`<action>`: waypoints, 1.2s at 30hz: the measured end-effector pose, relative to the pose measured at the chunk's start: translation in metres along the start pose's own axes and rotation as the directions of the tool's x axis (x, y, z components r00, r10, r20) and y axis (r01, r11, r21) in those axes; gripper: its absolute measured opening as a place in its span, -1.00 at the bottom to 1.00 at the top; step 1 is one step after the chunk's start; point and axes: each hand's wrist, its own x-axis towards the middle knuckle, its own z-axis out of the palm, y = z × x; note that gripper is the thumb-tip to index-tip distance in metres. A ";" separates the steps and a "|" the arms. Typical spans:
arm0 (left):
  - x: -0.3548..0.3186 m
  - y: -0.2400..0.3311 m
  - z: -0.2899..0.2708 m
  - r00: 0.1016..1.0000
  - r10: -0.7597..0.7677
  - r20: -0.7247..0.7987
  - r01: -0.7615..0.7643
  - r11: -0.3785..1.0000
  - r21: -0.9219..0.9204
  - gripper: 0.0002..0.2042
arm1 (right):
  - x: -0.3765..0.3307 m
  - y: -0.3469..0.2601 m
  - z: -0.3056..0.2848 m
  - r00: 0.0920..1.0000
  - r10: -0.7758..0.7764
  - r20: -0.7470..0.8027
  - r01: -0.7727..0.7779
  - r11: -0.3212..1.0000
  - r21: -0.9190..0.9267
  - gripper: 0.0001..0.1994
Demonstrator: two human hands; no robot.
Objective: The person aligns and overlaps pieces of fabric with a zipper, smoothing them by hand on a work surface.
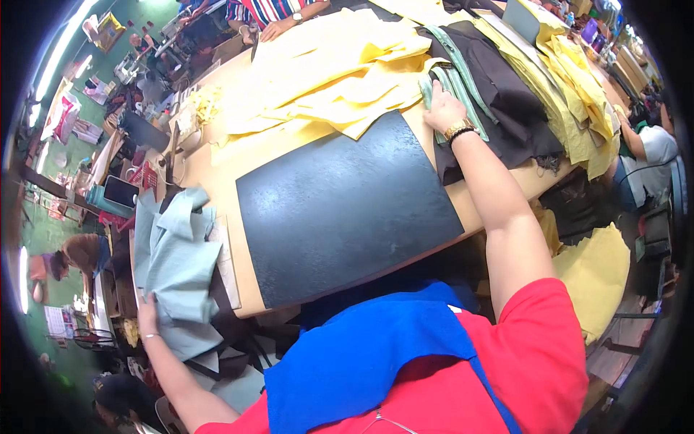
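My right hand (445,114), with a dark beaded bracelet at the wrist, reaches across the table to several pale green strips (457,64). Its fingers close on the near end of one strip, the index finger stretched along it. Under the strips lies dark brown cloth (499,87). On the left, my left hand (147,317) grips the edge of a crumpled grey-blue cloth (179,253), which hangs partly over the table's side; some of its fingers are hidden by the cloth. Between my hands is a flat black mat (347,206).
A large heap of yellow cloth (325,72) covers the table's far side, with more yellow pieces (578,94) at the right. Across the table stands a person in a striped shirt (278,11). A red basket (144,176) is beyond the table's left edge. Another yellow piece (596,282) hangs at my right.
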 end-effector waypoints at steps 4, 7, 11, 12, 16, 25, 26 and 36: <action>-0.044 0.075 0.039 0.929 0.054 -0.367 0.020 0.981 0.194 -0.36 | 0.021 0.014 -0.026 0.999 -0.003 0.032 0.000 0.993 0.120 -0.61; -0.087 0.162 -0.025 0.828 0.284 -0.483 -0.304 0.952 0.040 -0.42 | 0.006 -0.043 -0.096 0.986 -0.148 -0.081 0.164 0.956 0.243 -0.62; -0.139 0.349 -0.064 0.515 0.629 -0.583 -0.841 0.501 -0.203 -0.53 | -0.038 -0.078 -0.152 0.825 -0.508 -0.249 0.559 0.800 0.218 -0.68; -0.162 0.382 -0.067 0.437 0.670 -0.600 -0.897 0.371 -0.239 -0.44 | -0.054 -0.097 -0.153 0.797 -0.566 -0.210 0.604 0.740 0.296 -0.68; -0.254 0.483 -0.044 0.296 0.749 -0.593 -0.918 0.053 -0.393 -0.24 | -0.157 -0.152 -0.159 0.537 -0.842 0.049 0.603 0.424 0.675 -0.56; -0.290 0.460 0.029 0.180 0.915 -0.361 -0.884 -0.011 -0.468 -0.51 | -0.083 0.007 -0.062 0.999 0.032 0.037 -0.028 0.995 -0.098 0.19; -0.289 0.452 0.025 0.210 0.918 -0.336 -0.873 0.021 -0.488 -0.53 | -0.077 0.026 -0.049 0.983 0.122 0.136 -0.112 0.991 -0.075 0.30; -0.214 0.389 -0.026 0.807 0.591 -0.002 -0.483 0.658 -0.578 -0.50 | -0.073 0.025 -0.015 0.995 -0.096 -0.007 0.096 0.991 0.092 -0.24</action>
